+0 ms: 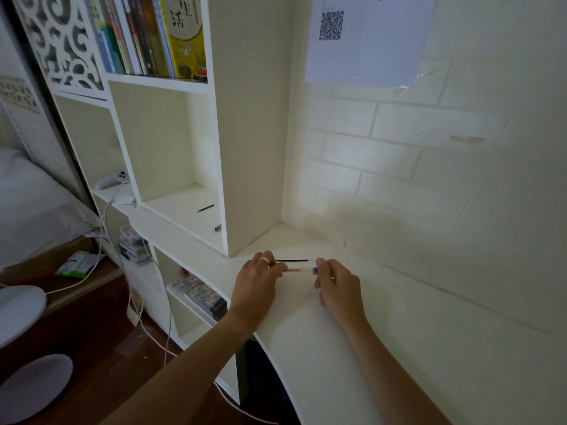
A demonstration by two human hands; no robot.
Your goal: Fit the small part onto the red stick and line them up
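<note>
**Two hands on a thin pen at the counter's back corner**

Head view: just below the middle of the frame, the left hand (256,279) and the right hand (336,282) meet over a white counter (383,348). Between them runs a thin pen (299,270), clear along its barrel with a red stretch toward the left and a small blue tip at the right. The left hand, a ring on one finger, has its fingers curled in and pinches the red end. The right hand's fingers are curled too, pinching the blue end. Just behind the pen, a slim black stick (292,260) lies flat on the counter, apart from both hands.

Above and left of the hands stands a white shelf unit (245,148). In its open compartment lie a black pen (205,208) and a small dark cap (217,228). Books (153,35) fill the shelf at the upper left. A sheet with a QR code (368,41) hangs on the brick-patterned wall at the upper right.
</note>
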